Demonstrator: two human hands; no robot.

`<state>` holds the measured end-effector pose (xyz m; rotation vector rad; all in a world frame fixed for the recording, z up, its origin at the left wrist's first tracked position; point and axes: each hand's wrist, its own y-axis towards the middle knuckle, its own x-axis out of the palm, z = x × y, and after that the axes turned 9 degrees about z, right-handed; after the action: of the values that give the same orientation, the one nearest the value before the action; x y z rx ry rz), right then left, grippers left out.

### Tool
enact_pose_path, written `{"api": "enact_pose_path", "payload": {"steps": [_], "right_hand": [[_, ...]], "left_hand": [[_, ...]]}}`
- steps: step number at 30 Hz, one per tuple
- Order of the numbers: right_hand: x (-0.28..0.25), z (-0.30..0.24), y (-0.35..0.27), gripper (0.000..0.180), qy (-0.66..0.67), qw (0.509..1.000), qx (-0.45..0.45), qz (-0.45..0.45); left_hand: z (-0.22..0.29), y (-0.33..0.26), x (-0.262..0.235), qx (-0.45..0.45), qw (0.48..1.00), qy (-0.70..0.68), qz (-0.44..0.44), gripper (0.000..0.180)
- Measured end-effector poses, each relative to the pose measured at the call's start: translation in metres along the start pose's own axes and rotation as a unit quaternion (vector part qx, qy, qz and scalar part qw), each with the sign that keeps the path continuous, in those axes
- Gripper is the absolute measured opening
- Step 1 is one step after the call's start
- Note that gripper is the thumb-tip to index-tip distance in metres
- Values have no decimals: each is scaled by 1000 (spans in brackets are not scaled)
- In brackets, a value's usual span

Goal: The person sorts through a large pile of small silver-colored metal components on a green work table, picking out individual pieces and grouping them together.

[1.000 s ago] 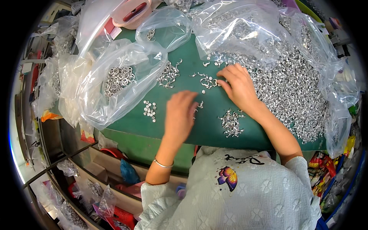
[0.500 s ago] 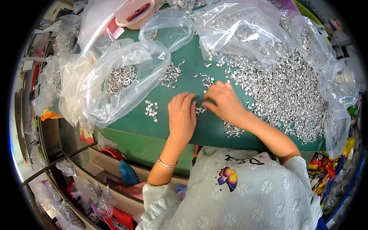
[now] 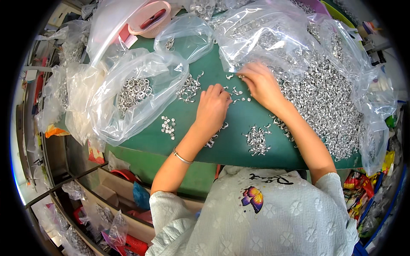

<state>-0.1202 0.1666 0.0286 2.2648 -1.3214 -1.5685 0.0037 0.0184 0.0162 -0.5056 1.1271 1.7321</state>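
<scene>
My left hand [image 3: 213, 106] is closed over the green tabletop, its fingertips pinched together; whatever they hold is hidden. Just beyond them lie a few loose curved metal pieces [image 3: 236, 91]. To the right, my right hand [image 3: 261, 85] pinches at a small silver metal piece [image 3: 240, 77] beside the edge of the clear plastic bag [image 3: 265, 38]. A large heap of silver curved pieces [image 3: 329, 111] spreads to the right of my right forearm. A small pile of similar pieces [image 3: 258, 141] lies between my forearms, and more pieces [image 3: 212, 141] show partly behind my left wrist.
An open clear bag [image 3: 149, 115] holding silver rings [image 3: 134, 91] lies at left. Nearby are a cluster of small square-looking pieces [image 3: 168, 127] and a pile of curved pieces [image 3: 189, 88]. A pink basket [image 3: 147, 19] with a red-handled tool stands at the back; the table's front edge [image 3: 205, 161] is near.
My right hand has moved away from me, to the bag's edge. My left hand has shifted right and farther out, its fingers now curled. The pile near my right forearm is more exposed.
</scene>
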Motion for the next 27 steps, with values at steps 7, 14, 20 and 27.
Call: {"api": "enact_pose_path", "payload": {"steps": [7,14,20,27], "right_hand": [[21,0,7,14,-59,996,-57,-21],[3,-54,-41,14,44,979,-62,-187],[-14,-22,-19,18,66,995,16,-71],[-14,7,-31,21,-93,994,-47,-32]], "left_hand": [[5,-15,-23,-88,990,-76,74,12],[15,-54,-45,-145,989,-18,17,12],[18,-40,-51,-118,993,-11,5,21],[2,-1,-18,-29,997,75,22,51]]}}
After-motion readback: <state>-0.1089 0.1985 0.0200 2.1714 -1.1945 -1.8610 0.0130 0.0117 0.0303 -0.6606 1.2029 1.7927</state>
